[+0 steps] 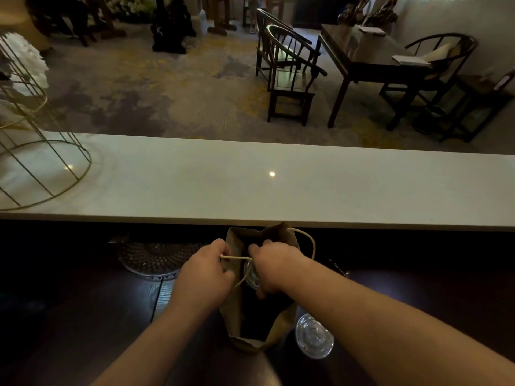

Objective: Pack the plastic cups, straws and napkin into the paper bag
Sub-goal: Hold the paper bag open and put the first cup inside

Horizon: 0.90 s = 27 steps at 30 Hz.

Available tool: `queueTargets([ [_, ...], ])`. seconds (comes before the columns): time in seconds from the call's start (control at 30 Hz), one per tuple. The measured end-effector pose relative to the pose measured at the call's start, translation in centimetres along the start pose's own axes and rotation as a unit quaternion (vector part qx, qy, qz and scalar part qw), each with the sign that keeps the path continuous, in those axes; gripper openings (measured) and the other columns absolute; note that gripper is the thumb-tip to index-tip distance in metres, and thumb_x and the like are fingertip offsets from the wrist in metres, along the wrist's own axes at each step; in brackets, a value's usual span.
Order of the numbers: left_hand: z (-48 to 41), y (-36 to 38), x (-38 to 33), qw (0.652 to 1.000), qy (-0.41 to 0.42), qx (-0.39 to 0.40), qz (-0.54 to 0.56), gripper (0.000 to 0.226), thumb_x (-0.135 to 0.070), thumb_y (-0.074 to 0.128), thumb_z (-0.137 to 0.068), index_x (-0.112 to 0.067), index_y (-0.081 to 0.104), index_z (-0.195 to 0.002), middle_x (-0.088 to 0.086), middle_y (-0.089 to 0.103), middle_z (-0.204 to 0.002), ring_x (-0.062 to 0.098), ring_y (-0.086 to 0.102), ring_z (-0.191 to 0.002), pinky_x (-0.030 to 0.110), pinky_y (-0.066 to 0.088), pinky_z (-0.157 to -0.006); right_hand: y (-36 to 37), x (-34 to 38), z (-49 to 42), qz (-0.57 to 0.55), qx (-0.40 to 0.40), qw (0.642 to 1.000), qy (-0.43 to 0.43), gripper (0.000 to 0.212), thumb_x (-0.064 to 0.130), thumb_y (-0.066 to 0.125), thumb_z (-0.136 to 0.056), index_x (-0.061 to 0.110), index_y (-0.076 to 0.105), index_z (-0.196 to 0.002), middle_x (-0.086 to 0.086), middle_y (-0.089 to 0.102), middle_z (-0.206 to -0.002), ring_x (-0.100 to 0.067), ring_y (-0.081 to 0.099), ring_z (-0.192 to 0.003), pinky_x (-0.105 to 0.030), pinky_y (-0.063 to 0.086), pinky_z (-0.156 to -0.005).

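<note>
Head view, near to far: closest to you, a second cup (314, 336) stands on the dark desk (83, 316), just beside the right side of the paper bag (237, 243), so it waits within easy reach. The bag stands upright with its mouth open. Your left grip (203, 274) is closed round the cord handle (235, 257) at the bag edge, I think to keep the mouth wide and the bag steady. Your right grip (274, 270) is curled on a first cup (251, 275) inside the mouth, probably to lower it. Straws and napkin I cannot find. Beyond lies a white upper desk (278, 185) carrying a wire stand (50, 140).
</note>
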<state>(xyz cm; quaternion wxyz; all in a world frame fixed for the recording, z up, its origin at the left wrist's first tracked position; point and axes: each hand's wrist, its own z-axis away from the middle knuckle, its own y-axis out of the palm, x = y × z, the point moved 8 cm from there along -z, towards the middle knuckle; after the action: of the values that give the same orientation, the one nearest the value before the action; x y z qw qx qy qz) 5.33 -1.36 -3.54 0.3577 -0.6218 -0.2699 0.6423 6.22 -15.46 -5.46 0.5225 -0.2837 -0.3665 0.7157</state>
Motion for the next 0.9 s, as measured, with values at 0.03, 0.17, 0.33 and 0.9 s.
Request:
queueTargets([
  [0.03, 0.0, 0.0, -0.1, 1.000, 0.004, -0.001, -0.007, 0.018, -0.018, 0.066, -0.078, -0.028, 0.053, -0.085, -0.006, 0.060, -0.081, 0.014, 0.054, -0.070, 0.029, 0.035, -0.055, 0.5, 0.0, -0.7, -0.005, 0.016, 1.000, 0.004, 0.091, 0.043, 0.085, -0.078, 0.016, 0.035, -0.149, -0.017, 0.051, -0.136, -0.039, 0.058, -0.120, -0.050, 0.055, -0.091],
  [0.17, -0.1, 0.1, -0.5, 1.000, 0.000, 0.002, -0.008, 0.018, -0.019, 0.065, -0.078, -0.030, 0.053, -0.087, -0.005, 0.061, -0.085, 0.018, 0.053, -0.073, 0.032, 0.037, -0.062, 2.0, -0.3, -3.5, -0.041, 0.064, 0.997, 0.023, 0.078, 0.031, 0.074, -0.090, 0.013, 0.032, -0.153, -0.019, 0.049, -0.141, -0.042, 0.054, -0.127, -0.053, 0.052, -0.099],
  [0.33, -0.1, -0.3, -1.1, 1.000, 0.002, -0.003, -0.012, 0.020, -0.017, 0.064, -0.080, -0.032, 0.052, -0.087, -0.006, 0.060, -0.088, 0.016, 0.052, -0.073, 0.032, 0.035, -0.062, 3.0, -0.8, -6.1, -0.051, 0.057, 0.996, 0.034, 0.073, 0.022, 0.066, -0.095, 0.012, 0.028, -0.157, -0.020, 0.046, -0.149, -0.041, 0.051, -0.132, -0.053, 0.050, -0.104],
  [0.9, 0.0, 0.7, -1.5, 0.999, -0.020, 0.008, 0.029, 0.020, -0.024, 0.065, -0.084, -0.038, 0.051, -0.088, -0.010, 0.064, -0.086, 0.005, 0.058, -0.071, 0.021, 0.034, -0.053, 6.4, -1.5, -11.1, -0.060, 0.063, 0.995, 0.052, 0.050, 0.025, 0.049, -0.107, 0.018, 0.038, -0.155, -0.014, 0.041, -0.157, -0.036, 0.040, -0.144, -0.056, 0.039, -0.112],
])
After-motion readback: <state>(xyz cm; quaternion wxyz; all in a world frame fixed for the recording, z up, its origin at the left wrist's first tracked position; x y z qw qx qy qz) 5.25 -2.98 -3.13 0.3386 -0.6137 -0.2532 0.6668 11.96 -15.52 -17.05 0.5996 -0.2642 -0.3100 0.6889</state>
